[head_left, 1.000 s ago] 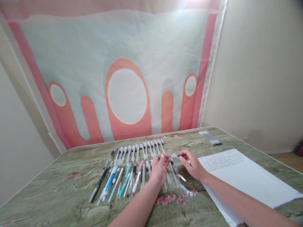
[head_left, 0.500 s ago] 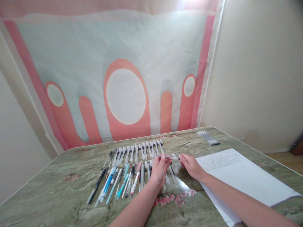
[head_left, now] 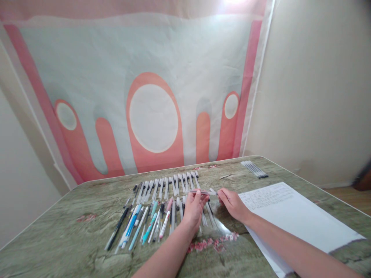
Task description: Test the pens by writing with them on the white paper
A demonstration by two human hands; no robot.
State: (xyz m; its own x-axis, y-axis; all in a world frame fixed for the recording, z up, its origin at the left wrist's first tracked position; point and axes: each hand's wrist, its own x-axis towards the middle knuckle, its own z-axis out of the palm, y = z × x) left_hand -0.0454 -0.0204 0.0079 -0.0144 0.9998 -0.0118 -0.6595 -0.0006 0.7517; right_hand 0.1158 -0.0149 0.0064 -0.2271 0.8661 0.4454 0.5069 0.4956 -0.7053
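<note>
My left hand [head_left: 193, 208] pinches a clear pen [head_left: 203, 191] and holds it level just above the table. My right hand [head_left: 232, 202] has its fingertips closed at the pen's right end. Under both hands lie two rows of pens: a far row of white pens with black caps [head_left: 166, 185] and a near row of mixed blue, teal, pink and black pens [head_left: 145, 224].
A white sheet of paper with writing [head_left: 292, 216] lies on the table to the right. Several thin black refills [head_left: 255, 169] lie near the far right edge. The green patterned table [head_left: 72, 239] stands against a pink and pale blue wall hanging.
Both hands and the pen have stayed almost in place; the right hand's fingertips have closed in at the pen's end. The view has shifted slightly.
</note>
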